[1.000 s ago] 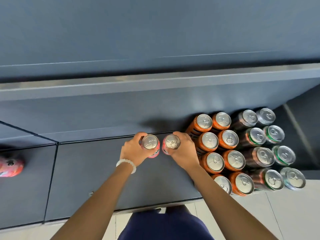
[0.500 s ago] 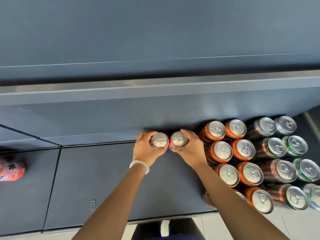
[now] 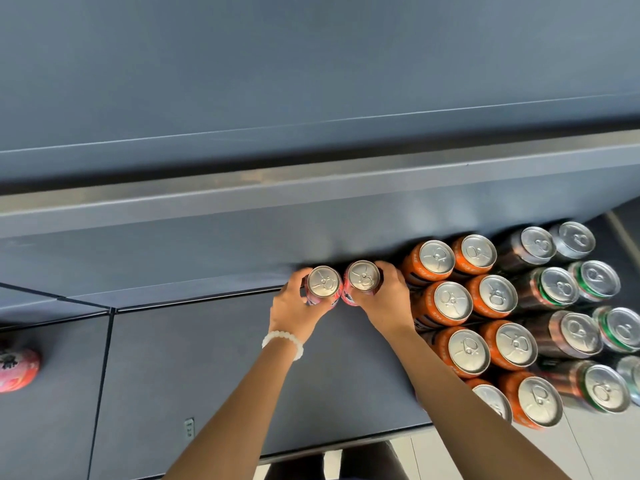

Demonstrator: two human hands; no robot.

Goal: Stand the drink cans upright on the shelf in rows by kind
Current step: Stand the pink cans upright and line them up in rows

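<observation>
Hands [image 3: 341, 306] cover both pink cans [image 3: 343, 289]; contact with shelf [image 3: 242, 358] seemingly hidden.

There is a single view, from a wide-angle camera worn on the person's head. It looks forward and steeply down onto the dark grey shelf [image 3: 214, 368] from close above, so the standing cans [image 3: 453, 303] show mainly their lids. The shelf's back edge, where it meets the grey rear panel, runs across the middle of the frame, tilted and slightly bowed by the lens; the front edge crosses low in the frame, with pale floor beyond it. Both forearms enter from the bottom edge, near the camera, reaching toward the back edge. No second view shares the scene.
</observation>
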